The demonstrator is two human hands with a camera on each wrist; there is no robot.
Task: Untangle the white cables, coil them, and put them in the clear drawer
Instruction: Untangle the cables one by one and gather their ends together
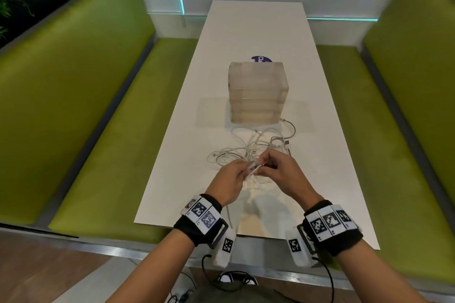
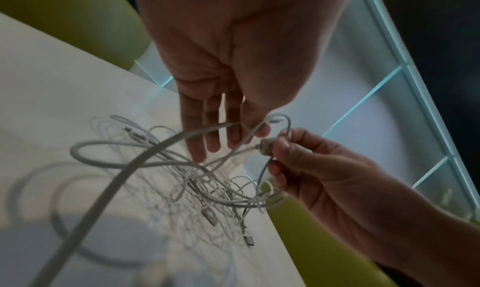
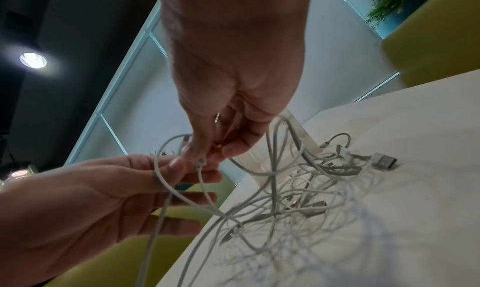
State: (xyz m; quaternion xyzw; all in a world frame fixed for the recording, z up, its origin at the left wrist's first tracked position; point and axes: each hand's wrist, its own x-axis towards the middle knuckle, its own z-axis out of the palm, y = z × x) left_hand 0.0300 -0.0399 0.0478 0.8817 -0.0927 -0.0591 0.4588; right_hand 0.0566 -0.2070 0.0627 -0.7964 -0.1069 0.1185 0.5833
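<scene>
I see smooth white plastic-sheathed cables (image 1: 248, 148) on the matt white table (image 1: 256, 29), a frosted translucent plastic drawer unit (image 1: 257, 92), and green cloth-like benches (image 1: 73, 95).

The drawer unit (image 1: 257, 92) stands on the table (image 1: 256, 26) about midway along it, a sticker (image 1: 261, 58) just behind. The cables (image 1: 256, 145) lie tangled just before the unit, toward the near edge. Both hands, left (image 1: 227, 180) and right (image 1: 286, 174), meet over the tangle's near side. Benches (image 1: 98, 105) flank the table.
</scene>
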